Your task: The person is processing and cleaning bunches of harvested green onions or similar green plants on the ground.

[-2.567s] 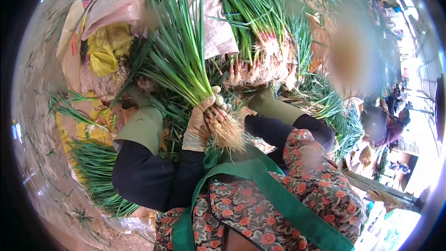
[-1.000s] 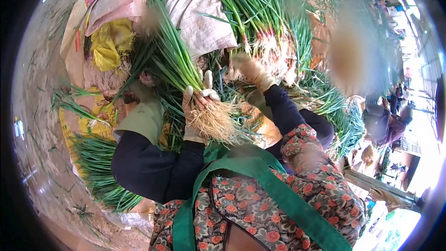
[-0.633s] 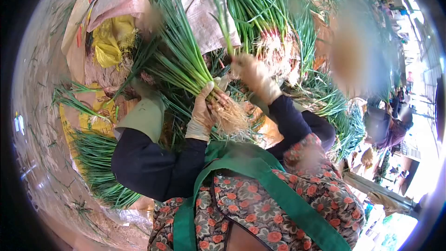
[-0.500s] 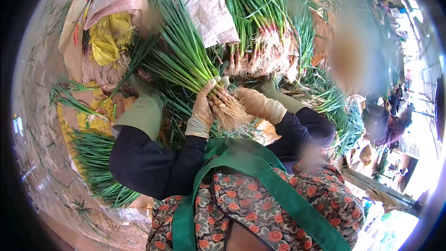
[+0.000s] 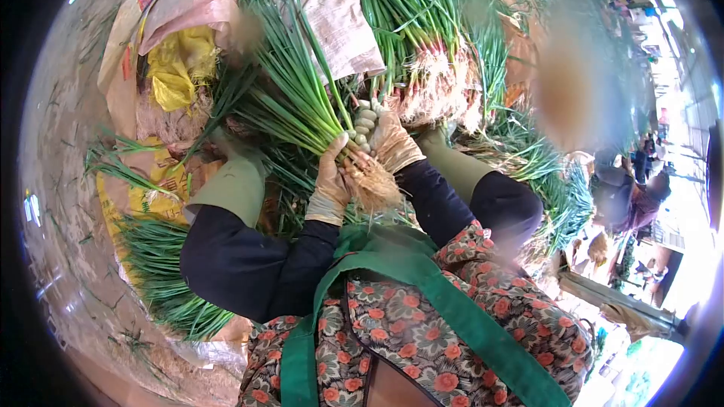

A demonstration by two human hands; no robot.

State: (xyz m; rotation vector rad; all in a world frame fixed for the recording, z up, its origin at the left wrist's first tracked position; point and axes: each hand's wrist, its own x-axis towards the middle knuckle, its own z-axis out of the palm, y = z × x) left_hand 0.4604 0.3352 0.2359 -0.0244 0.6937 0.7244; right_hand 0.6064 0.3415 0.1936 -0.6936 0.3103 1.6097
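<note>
My left hand [image 5: 329, 185], in a pale glove, is closed around a bunch of green onions [image 5: 302, 109] just above the roots. The long green leaves fan up and to the left, while the pale stringy roots [image 5: 373, 185] hang toward my lap. Close against the right side of this bunch is my gloved right hand [image 5: 388, 139], its stained greenish fingers curled in. Whatever those fingers hold, if anything, is hidden.
A large pile of green onions [image 5: 441, 68] lies ahead, partly under a whitish sack [image 5: 332, 15]. More onions [image 5: 162, 267] rest at lower left. A yellow plastic bag [image 5: 170, 79] sits in a sack at upper left. My green boots [image 5: 237, 181] flank the work.
My right hand has moved from beside the roots up and left to the stems, its fingers now curled. My left hand keeps its hold on the bunch with little movement.
</note>
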